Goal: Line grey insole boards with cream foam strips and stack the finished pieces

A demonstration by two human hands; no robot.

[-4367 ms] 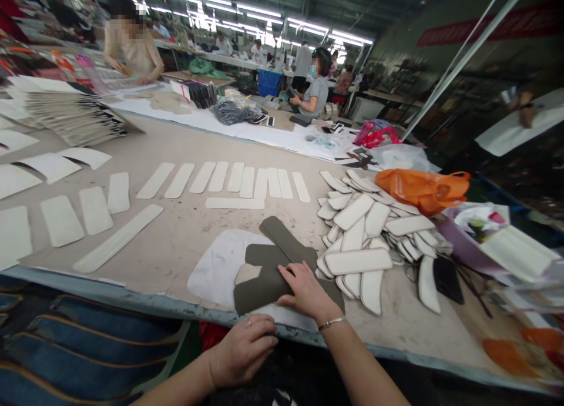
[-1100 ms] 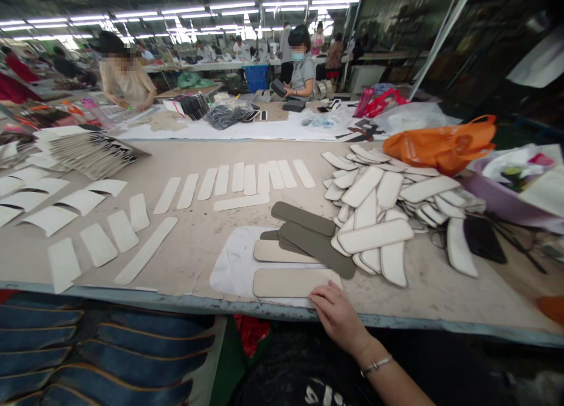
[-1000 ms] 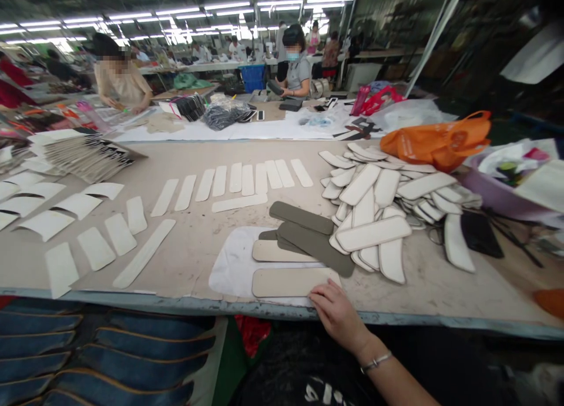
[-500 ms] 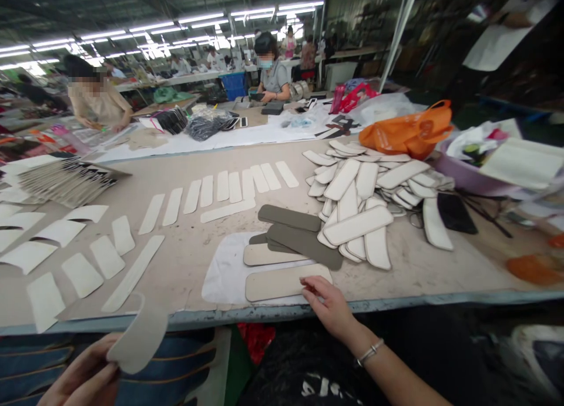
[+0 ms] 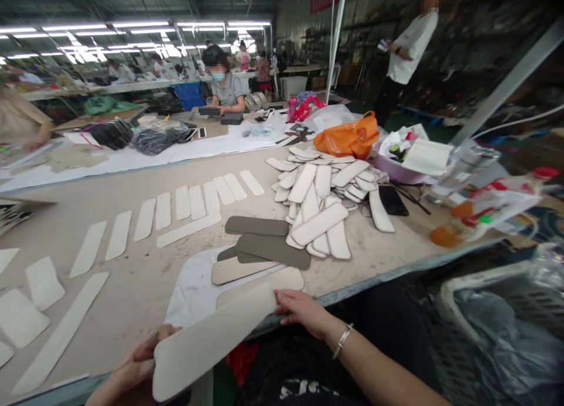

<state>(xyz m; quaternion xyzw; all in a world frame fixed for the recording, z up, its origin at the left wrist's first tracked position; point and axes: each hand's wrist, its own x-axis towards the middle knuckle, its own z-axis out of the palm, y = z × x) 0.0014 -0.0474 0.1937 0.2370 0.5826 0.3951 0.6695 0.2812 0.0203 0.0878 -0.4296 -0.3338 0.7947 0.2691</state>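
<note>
A long cream panel (image 5: 211,344) with rounded corners slants in front of me, above the table's near edge. My left hand (image 5: 138,362) grips its lower left end, and the fingers of my right hand (image 5: 304,313) pinch its far right end. Partly covered behind it, another cream panel (image 5: 291,278) lies on a white cloth (image 5: 187,291). Dark grey panels (image 5: 273,253) overlap just beyond, on top of a further cream panel (image 5: 231,272). To the right of these is a heap of white dark-edged pieces (image 5: 319,227).
Several pale strips (image 5: 143,221) lie in a row across the table, with wider pieces (image 5: 22,318) at left. An orange bag (image 5: 348,140), a purple basin (image 5: 390,170) and a black phone (image 5: 393,201) are beyond the heap. A co-worker (image 5: 225,89) sits across; another person (image 5: 408,53) stands at right.
My left hand has brought the panel up and rightward from below the table edge. My right hand has left the panel on the cloth and taken the held one's other end. The view has turned right.
</note>
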